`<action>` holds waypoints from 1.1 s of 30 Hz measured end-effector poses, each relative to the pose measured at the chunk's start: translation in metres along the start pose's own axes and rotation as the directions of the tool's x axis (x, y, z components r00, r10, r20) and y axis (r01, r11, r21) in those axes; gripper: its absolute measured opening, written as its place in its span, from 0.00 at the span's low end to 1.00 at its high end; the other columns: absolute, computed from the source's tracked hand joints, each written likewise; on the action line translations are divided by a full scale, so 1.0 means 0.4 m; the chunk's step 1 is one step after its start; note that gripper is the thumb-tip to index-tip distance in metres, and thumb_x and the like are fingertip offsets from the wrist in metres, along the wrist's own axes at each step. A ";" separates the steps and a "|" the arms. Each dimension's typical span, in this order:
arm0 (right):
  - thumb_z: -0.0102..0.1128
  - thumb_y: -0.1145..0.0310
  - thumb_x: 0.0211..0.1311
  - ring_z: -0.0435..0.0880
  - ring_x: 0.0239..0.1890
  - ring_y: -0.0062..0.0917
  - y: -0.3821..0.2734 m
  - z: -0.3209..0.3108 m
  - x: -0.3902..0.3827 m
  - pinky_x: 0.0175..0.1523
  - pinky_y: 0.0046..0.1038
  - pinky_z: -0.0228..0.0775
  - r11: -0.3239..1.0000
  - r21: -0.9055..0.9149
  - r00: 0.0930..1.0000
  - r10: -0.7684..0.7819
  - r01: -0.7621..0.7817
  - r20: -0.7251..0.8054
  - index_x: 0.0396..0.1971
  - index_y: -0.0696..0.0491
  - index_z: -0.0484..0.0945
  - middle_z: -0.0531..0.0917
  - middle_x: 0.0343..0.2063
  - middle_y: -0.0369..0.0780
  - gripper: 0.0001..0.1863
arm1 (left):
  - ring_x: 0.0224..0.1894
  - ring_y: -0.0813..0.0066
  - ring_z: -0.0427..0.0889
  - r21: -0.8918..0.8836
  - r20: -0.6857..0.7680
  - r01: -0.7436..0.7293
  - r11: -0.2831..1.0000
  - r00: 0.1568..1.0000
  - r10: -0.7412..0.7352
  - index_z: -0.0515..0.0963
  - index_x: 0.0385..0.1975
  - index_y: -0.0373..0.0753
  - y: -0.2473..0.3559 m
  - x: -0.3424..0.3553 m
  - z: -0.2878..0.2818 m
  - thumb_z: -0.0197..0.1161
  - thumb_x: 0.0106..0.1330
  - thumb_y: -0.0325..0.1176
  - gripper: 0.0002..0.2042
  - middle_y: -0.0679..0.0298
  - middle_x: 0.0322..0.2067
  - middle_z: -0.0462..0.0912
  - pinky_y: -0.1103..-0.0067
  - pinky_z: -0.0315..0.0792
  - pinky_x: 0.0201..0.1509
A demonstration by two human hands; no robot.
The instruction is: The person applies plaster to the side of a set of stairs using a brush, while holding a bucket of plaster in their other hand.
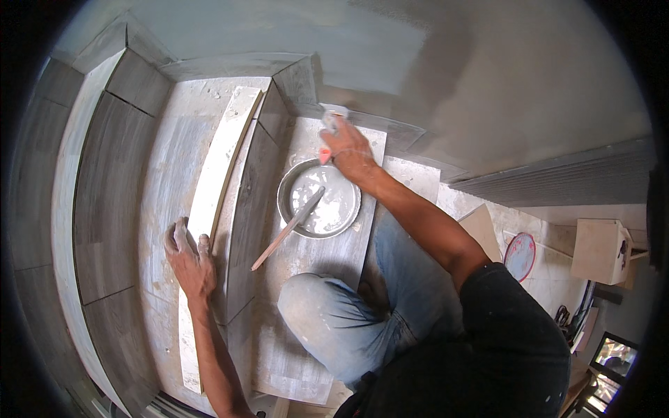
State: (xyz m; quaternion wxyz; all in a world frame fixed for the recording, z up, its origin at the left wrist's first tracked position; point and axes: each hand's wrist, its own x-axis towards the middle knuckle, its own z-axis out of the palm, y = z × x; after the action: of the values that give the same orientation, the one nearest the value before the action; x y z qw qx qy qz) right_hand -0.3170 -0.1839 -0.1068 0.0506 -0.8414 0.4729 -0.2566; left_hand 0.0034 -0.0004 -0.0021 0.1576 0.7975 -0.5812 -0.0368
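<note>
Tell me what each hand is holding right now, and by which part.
The right hand grips a small pale tool against the wall; the exact place of the hold is hidden. The left hand holds nothing, resting flat on a long pale strip.

Grey wood-look tiles point(115, 202) are laid across the stair risers and treads, and a smooth grey plastered wall point(488, 76) is seen above. Lower right, a pale tiled floor point(550, 272) is lit by daylight, with a small wooden box point(601, 251) left on it

Pan point(319, 202), stick point(286, 230) block step; left tread free
</note>
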 end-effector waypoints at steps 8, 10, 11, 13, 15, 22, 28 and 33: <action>0.62 0.74 0.51 0.78 0.50 0.45 0.015 0.004 -0.042 0.54 0.39 0.73 0.995 -0.053 0.989 -0.096 0.090 -0.109 0.42 0.53 0.77 0.72 0.51 0.53 0.15 | 0.63 0.45 0.64 -0.011 -0.012 -0.025 1.000 1.000 0.025 0.66 0.62 0.37 0.013 0.001 0.018 0.53 0.67 0.45 0.27 0.45 0.60 0.64 0.59 0.58 0.67; 0.57 0.74 0.55 0.77 0.52 0.44 0.000 0.022 0.000 0.55 0.40 0.72 0.995 0.006 0.995 -0.097 0.097 -0.028 0.42 0.53 0.77 0.71 0.54 0.54 0.13 | 0.62 0.45 0.64 -0.015 -0.016 -0.022 1.000 1.000 0.022 0.66 0.62 0.36 0.000 0.003 0.016 0.53 0.68 0.45 0.27 0.44 0.60 0.64 0.59 0.58 0.67; 0.58 0.73 0.55 0.77 0.52 0.44 0.015 0.007 -0.008 0.55 0.40 0.72 0.999 0.019 0.997 -0.047 0.048 -0.054 0.42 0.53 0.77 0.71 0.54 0.54 0.13 | 0.62 0.45 0.64 -0.020 -0.018 -0.022 1.000 1.000 0.022 0.66 0.62 0.36 0.000 0.006 0.018 0.53 0.68 0.45 0.27 0.44 0.60 0.64 0.59 0.58 0.66; 0.58 0.73 0.54 0.77 0.52 0.43 0.050 -0.040 -0.036 0.54 0.39 0.72 0.998 0.061 0.994 0.036 -0.030 -0.103 0.43 0.53 0.77 0.72 0.53 0.53 0.14 | 0.62 0.44 0.65 -0.003 -0.029 -0.029 1.000 0.999 0.029 0.66 0.62 0.35 -0.007 0.002 0.015 0.53 0.68 0.45 0.27 0.44 0.60 0.64 0.58 0.58 0.66; 0.62 0.74 0.51 0.78 0.50 0.43 0.086 -0.103 -0.104 0.52 0.38 0.73 0.985 0.075 0.977 0.166 -0.157 -0.130 0.42 0.53 0.79 0.75 0.50 0.50 0.16 | 0.62 0.44 0.65 -0.001 -0.034 -0.031 1.000 0.999 0.031 0.66 0.62 0.35 -0.012 -0.002 0.010 0.53 0.68 0.45 0.26 0.44 0.60 0.64 0.58 0.58 0.66; 0.64 0.80 0.46 0.79 0.44 0.43 0.069 -0.279 -0.254 0.48 0.36 0.73 0.986 0.167 0.969 0.049 -0.007 -0.243 0.41 0.54 0.80 0.78 0.41 0.49 0.18 | 0.63 0.45 0.64 0.009 -0.028 -0.033 0.999 0.999 0.033 0.66 0.62 0.35 -0.017 -0.004 0.009 0.53 0.68 0.47 0.28 0.44 0.60 0.64 0.59 0.58 0.66; 0.63 0.71 0.57 0.82 0.41 0.39 -0.077 -0.274 -0.161 0.48 0.33 0.73 0.791 0.561 0.968 0.226 -0.246 0.107 0.37 0.60 0.81 0.84 0.36 0.48 0.10 | 0.64 0.48 0.63 0.010 -0.038 0.017 1.000 0.999 -0.016 0.68 0.61 0.37 -0.013 -0.003 0.018 0.52 0.68 0.50 0.27 0.45 0.61 0.64 0.60 0.58 0.67; 0.63 0.65 0.56 0.80 0.45 0.48 -0.063 -0.141 -0.132 0.54 0.42 0.69 0.887 0.296 0.915 0.262 -0.353 0.307 0.42 0.59 0.79 0.83 0.37 0.52 0.16 | 0.63 0.48 0.64 -0.013 -0.048 0.035 0.999 0.998 -0.036 0.69 0.60 0.36 0.003 -0.006 0.007 0.54 0.68 0.49 0.27 0.45 0.60 0.65 0.61 0.59 0.67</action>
State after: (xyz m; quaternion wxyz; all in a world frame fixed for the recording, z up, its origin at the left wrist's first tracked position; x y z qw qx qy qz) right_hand -0.3469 -0.1180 -0.0700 0.2991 -0.7591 0.5379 -0.2121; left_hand 0.0007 0.0010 -0.0048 0.1757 0.8074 -0.5627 -0.0237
